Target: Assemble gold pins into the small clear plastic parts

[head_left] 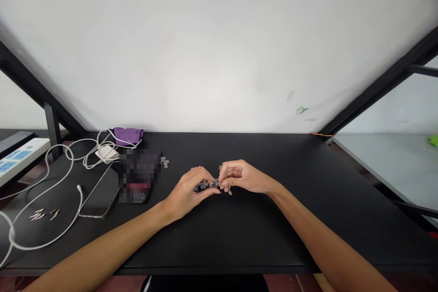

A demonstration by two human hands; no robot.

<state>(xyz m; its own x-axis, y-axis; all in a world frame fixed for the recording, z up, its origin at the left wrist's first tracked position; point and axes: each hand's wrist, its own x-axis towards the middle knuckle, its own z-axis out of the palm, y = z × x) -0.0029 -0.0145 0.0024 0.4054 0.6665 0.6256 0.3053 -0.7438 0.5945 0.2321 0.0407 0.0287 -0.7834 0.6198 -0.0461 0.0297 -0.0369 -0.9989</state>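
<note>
My left hand (192,187) is in a pinch over the middle of the table, thumb and forefinger closed on a small clear plastic piece (215,184). Facing it, my right hand (241,176) has its fingertips pinched at the same piece, and they nearly meet my left fingertips. More small clear pieces (202,186) show beneath my left palm, partly covered by it. Just below my right fingertips is a tiny brass-coloured bit (230,192); whether it is joined to the clear piece I cannot tell.
Clear plastic bits (165,162) lie left of my hands. Further left are a phone (100,194), a blurred dark object (140,173), a white charger (107,153) with looping cable, a purple cloth (128,135) and small metal pieces (37,214). A power strip (23,157) stands at the far left.
</note>
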